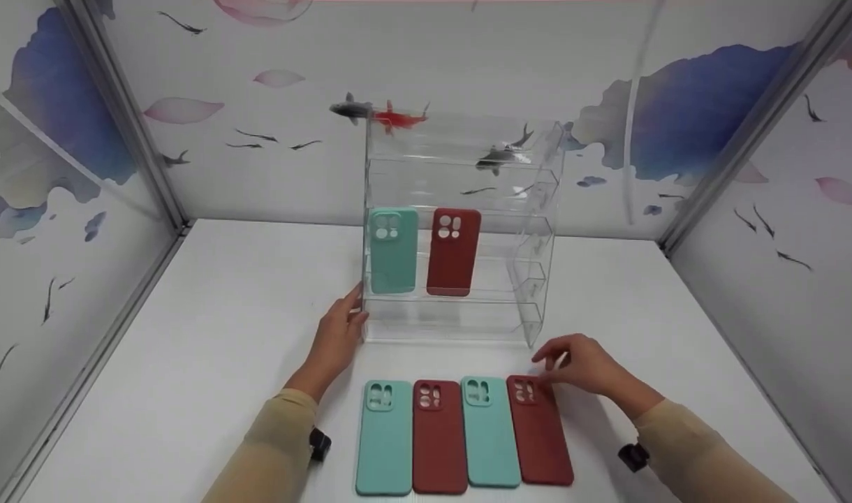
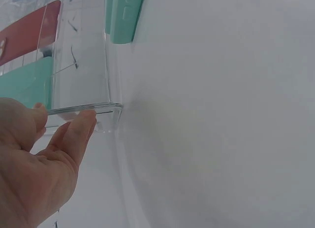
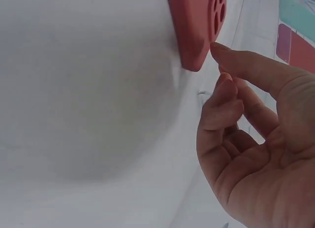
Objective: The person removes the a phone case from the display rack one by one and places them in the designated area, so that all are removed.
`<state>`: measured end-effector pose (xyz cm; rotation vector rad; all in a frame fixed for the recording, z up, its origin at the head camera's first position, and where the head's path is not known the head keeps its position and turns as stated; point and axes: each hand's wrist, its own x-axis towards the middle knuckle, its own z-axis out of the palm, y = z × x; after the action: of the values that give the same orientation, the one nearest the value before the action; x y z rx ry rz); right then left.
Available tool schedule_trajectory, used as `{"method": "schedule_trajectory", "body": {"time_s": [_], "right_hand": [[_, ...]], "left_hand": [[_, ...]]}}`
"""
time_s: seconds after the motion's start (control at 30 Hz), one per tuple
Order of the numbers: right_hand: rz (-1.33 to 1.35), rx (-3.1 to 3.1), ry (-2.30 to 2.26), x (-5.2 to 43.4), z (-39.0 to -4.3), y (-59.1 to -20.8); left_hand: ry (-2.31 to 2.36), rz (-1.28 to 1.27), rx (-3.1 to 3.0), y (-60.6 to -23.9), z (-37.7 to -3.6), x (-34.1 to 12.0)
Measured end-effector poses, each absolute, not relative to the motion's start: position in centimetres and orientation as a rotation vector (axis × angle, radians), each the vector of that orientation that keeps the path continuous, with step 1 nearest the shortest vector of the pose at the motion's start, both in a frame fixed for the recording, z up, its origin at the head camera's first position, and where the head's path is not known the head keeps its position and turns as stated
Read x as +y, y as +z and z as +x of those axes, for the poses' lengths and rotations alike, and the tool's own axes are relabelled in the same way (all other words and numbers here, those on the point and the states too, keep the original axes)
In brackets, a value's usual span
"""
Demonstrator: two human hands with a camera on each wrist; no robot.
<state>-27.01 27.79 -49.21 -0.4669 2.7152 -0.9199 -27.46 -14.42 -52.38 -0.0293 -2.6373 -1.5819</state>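
In the head view a clear acrylic display rack with several tiers stands upright on the white table. A mint-green phone case and a dark red phone case stand side by side in one tier. My left hand holds the rack's lower left side, thumb at the front edge, fingers along the side panel. My right hand is over the top of the rightmost red phone case; in the right wrist view the thumb tip is right at that case's corner, other fingers bent and holding nothing.
Left of that red case lie a mint-green case, another red case and another mint-green case in a row before the rack. Printed white panels wall in the table at the back and both sides.
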Motion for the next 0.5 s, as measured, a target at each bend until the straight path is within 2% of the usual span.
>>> {"method": "schedule_trajectory", "body": {"time_s": [0.27, 0.5], "right_hand": [[-0.613, 2.904, -1.274, 23.3, -28.5, -45.9], [-0.687, 2.963, -1.528, 19.0, -31.4, -43.4]], "left_hand": [[-1.584, -0.035, -2.644, -52.2, -27.6, -14.0], [-1.551, -0.022, -2.644, -52.4, -27.3, -14.2]]}}
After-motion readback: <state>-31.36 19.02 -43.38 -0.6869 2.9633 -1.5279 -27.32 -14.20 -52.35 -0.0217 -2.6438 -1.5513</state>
